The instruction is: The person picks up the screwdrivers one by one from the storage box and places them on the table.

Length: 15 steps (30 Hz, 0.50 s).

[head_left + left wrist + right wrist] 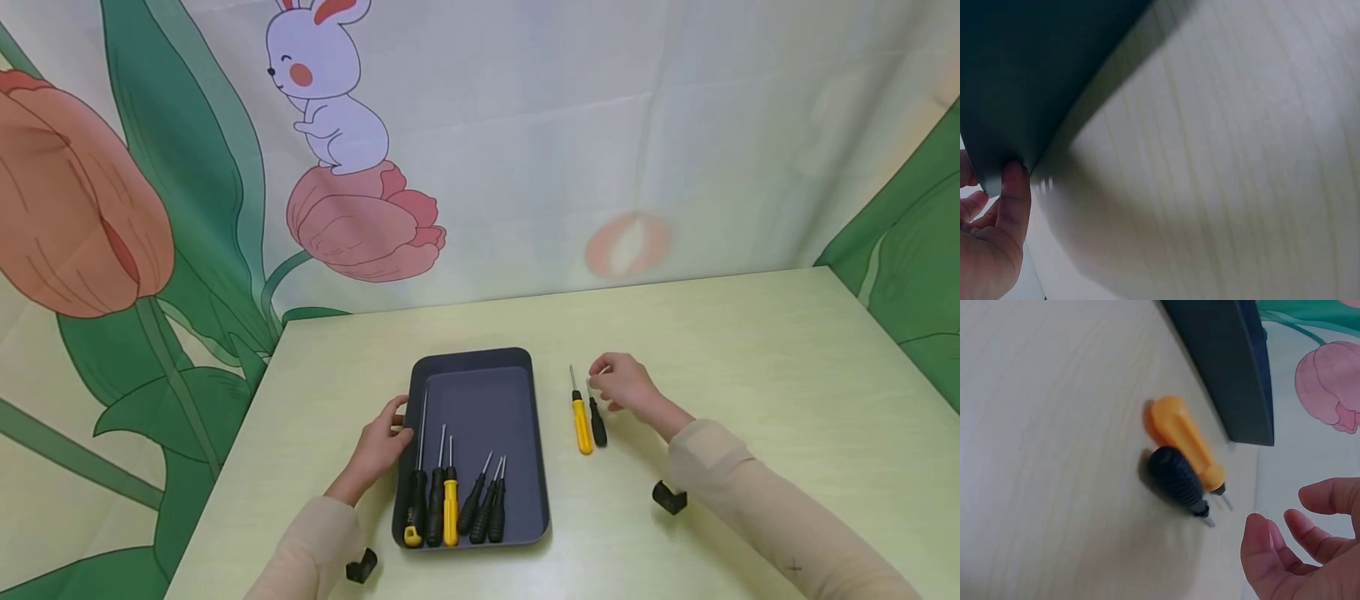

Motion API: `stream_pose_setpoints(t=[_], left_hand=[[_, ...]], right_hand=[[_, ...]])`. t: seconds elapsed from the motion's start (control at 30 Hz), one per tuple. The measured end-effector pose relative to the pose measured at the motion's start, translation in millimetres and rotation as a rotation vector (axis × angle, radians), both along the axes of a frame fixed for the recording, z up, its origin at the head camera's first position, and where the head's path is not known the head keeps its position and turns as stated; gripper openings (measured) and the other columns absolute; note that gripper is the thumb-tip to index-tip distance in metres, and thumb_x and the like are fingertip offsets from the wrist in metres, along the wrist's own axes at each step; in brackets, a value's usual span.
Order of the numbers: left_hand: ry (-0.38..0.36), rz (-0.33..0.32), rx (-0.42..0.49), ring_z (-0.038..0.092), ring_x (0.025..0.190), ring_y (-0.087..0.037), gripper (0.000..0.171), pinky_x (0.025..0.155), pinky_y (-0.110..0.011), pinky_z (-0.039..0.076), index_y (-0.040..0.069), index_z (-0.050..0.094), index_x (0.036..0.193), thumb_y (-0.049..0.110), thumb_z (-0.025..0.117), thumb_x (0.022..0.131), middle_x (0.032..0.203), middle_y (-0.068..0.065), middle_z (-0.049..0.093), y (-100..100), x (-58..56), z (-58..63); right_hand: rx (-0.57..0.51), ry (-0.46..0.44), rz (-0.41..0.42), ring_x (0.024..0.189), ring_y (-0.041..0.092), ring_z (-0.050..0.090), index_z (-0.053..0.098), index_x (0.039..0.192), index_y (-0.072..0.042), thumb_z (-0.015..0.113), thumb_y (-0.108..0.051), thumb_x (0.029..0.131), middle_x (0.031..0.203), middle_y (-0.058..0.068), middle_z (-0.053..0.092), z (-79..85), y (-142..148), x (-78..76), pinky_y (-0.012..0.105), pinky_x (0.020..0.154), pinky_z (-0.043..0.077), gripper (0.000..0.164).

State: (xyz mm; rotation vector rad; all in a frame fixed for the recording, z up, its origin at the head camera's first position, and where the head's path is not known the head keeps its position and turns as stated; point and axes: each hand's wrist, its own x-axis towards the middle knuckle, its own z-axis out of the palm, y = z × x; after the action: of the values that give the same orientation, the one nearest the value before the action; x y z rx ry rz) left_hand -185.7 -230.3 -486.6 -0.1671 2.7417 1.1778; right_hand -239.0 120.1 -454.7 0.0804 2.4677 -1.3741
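Note:
My left hand [381, 439] holds the left side of a dark grey tray [480, 361]. In the left wrist view its fingers [1016, 194] pinch the tray's edge [1035, 81]. On the table right of the tray lie a yellow-handled screwdriver [582, 425] and a small black screwdriver [597, 425], side by side with shafts pointing away. Beside the black one's tip hovers my right hand [626, 386]. The right wrist view shows that hand with thumb and fingers apart and nothing between them, just beyond the tips.
Inside the tray, several screwdrivers lie along the near side: long black ones [435, 508], a yellow one [451, 512] and shorter black ones [497, 512]. Small black objects [669, 497] sit near both forearms. A printed curtain [525, 167] hangs behind the pale wooden table [720, 350].

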Motion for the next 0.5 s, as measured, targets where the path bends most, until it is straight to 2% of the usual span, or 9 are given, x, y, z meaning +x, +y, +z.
stream_pose_setpoints(t=[0.23,0.5], left_hand=[[-0.004,-0.001,0.002,0.058,0.098,-0.031,0.051,0.078,-0.040,0.047,0.012,0.033,0.134,0.008,0.047,0.086,0.115,-0.022,0.055,-0.3,-0.1,0.2],[-0.006,-0.007,0.003,0.058,0.098,-0.031,0.050,0.078,-0.040,0.047,0.011,0.032,0.134,0.007,0.047,0.086,0.115,-0.022,0.054,-0.2,-0.2,-0.1]], right_hand=[[-0.065,-0.029,0.028,0.072,0.024,0.055,0.052,0.103,0.000,0.051,-0.012,0.083,0.096,0.014,0.056,14.9,-11.1,8.1,0.027,0.054,0.050,0.023],[-0.170,-0.097,0.087,0.069,0.021,0.055,0.051,0.103,0.000,0.052,-0.013,0.083,0.098,0.018,0.056,19.3,-26.8,20.2,0.028,0.054,0.050,0.024]])
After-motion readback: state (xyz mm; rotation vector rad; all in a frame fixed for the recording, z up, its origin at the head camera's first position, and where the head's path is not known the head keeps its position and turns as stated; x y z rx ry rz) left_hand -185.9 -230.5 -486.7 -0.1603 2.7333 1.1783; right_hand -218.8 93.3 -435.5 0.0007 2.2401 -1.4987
